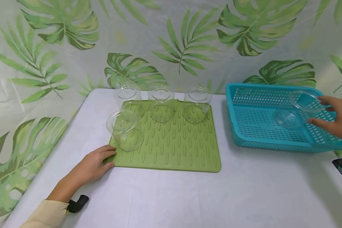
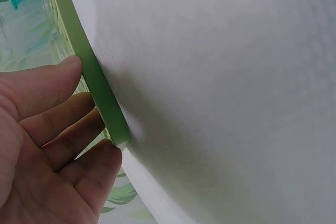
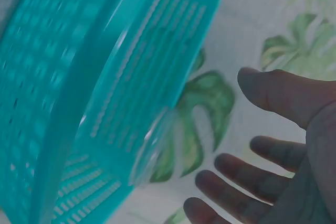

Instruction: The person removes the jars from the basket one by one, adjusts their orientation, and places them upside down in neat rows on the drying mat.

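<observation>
My left hand (image 1: 94,164) holds the front left corner of a green ribbed drying mat (image 1: 171,148). In the left wrist view its thumb lies on the mat's front edge, and the fingers bend at the corner. Close by on the mat stands a clear cup (image 1: 128,136) with a wide rim. Three more clear cups line the mat's back edge, including the middle one (image 1: 161,107) and the right one (image 1: 196,109). At the far right, my right hand (image 1: 337,118) reaches over a turquoise basket (image 1: 231,110), fingers spread beside a clear cup (image 1: 290,117) inside it.
A white cloth (image 1: 171,199) covers the table. Behind it hangs a leaf-patterned sheet (image 1: 188,41). The basket has raised perforated walls and stands right of the mat, with a strip of cloth between them.
</observation>
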A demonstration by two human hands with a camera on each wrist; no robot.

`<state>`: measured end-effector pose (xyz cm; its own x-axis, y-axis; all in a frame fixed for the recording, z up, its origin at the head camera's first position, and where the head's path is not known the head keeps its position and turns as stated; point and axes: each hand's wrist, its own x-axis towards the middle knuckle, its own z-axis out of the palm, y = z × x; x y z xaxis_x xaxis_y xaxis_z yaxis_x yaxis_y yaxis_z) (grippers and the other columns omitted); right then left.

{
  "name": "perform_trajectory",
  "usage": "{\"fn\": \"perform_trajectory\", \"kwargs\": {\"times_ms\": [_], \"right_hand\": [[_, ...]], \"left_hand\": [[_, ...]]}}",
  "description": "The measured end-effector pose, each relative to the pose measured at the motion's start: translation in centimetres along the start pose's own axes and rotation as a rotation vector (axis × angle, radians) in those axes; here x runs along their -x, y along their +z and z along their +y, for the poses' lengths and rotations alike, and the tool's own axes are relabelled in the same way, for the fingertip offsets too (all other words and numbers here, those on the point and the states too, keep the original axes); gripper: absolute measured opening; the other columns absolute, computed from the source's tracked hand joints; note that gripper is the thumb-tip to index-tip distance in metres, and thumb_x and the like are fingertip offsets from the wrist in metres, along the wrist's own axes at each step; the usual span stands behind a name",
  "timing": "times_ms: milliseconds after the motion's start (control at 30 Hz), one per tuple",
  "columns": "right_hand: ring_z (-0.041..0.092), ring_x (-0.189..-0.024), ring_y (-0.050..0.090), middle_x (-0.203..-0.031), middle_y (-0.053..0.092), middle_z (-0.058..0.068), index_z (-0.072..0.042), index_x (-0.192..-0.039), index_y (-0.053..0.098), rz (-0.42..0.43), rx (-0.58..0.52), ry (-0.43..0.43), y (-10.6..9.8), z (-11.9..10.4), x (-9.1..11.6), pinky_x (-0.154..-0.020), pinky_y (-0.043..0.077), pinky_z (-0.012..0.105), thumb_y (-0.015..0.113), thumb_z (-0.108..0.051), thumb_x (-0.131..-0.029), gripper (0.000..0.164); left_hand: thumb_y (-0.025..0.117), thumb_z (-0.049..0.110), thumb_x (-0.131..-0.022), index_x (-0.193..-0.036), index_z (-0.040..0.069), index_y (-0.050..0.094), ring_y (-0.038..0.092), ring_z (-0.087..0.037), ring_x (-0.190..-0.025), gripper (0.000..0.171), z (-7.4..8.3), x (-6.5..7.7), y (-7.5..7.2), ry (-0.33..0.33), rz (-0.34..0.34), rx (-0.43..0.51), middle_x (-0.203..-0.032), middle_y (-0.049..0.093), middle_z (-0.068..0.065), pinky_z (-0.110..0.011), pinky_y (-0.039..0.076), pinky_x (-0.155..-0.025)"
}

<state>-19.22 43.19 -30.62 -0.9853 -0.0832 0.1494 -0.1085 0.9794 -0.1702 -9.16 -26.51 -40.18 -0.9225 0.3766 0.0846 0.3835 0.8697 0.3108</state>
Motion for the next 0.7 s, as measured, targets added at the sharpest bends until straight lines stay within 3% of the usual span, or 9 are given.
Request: {"fn": "perform_trajectory", "kwargs": {"times_ms": [167, 267, 400, 533, 700], "right_hand": [[0.065, -0.109, 0.038, -0.139, 0.033, 0.047, 0.007, -0.155, 0.011, 0.014, 0.022, 0.065, 1.9, 5.6, -2.3, -0.080, 0.041, 0.071, 0.053, -0.050, -0.098, 0.091], [0.066, -0.109, 0.039, -0.140, 0.032, 0.048, 0.007, -0.155, 0.009, 0.004, 0.021, 0.094, 2.3, 7.0, -3.1, -0.077, 0.043, 0.070, 0.053, -0.055, -0.097, 0.096], [0.069, -0.109, 0.037, -0.138, 0.029, 0.051, 0.015, -0.152, 0.008, -0.062, 0.027, 0.106, 1.0, 5.3, -3.2, -0.084, 0.041, 0.074, 0.055, -0.042, -0.099, 0.090], [0.069, -0.107, 0.038, -0.128, 0.031, 0.055, 0.025, -0.145, 0.010, -0.146, 0.089, 0.061, -0.7, 2.7, -3.6, -0.087, 0.039, 0.075, 0.061, -0.026, -0.097, 0.086], [0.069, -0.108, 0.037, -0.126, 0.028, 0.058, 0.030, -0.141, 0.008, -0.258, 0.125, 0.060, -1.1, 2.2, -4.9, -0.091, 0.038, 0.077, 0.066, -0.024, -0.092, 0.094]], "left_hand": [[0.075, 0.009, -0.085, -0.119, -0.006, 0.068, 0.055, -0.044, -0.127, 0.037, 0.0, -0.1, 0.0, -0.005, -0.011, 0.000, -0.129, 0.063, -0.022, -0.057, 0.048, -0.103], [0.075, 0.009, -0.085, -0.119, -0.006, 0.068, 0.054, -0.044, -0.128, 0.038, 0.1, -0.2, 0.0, -0.009, -0.016, 0.002, -0.130, 0.063, -0.022, -0.057, 0.048, -0.103], [0.075, 0.009, -0.085, -0.119, -0.005, 0.068, 0.056, -0.043, -0.127, 0.038, 0.1, -0.3, 0.0, -0.003, -0.013, 0.002, -0.130, 0.063, -0.022, -0.057, 0.048, -0.102], [0.076, 0.008, -0.084, -0.118, -0.005, 0.068, 0.056, -0.044, -0.126, 0.037, 0.2, -0.2, 0.0, -0.013, -0.013, -0.003, -0.130, 0.063, -0.022, -0.057, 0.049, -0.102], [0.075, 0.008, -0.085, -0.120, -0.005, 0.067, 0.054, -0.044, -0.128, 0.038, 0.3, -0.1, 0.0, -0.034, -0.019, 0.003, -0.131, 0.062, -0.021, -0.058, 0.048, -0.103]]}}
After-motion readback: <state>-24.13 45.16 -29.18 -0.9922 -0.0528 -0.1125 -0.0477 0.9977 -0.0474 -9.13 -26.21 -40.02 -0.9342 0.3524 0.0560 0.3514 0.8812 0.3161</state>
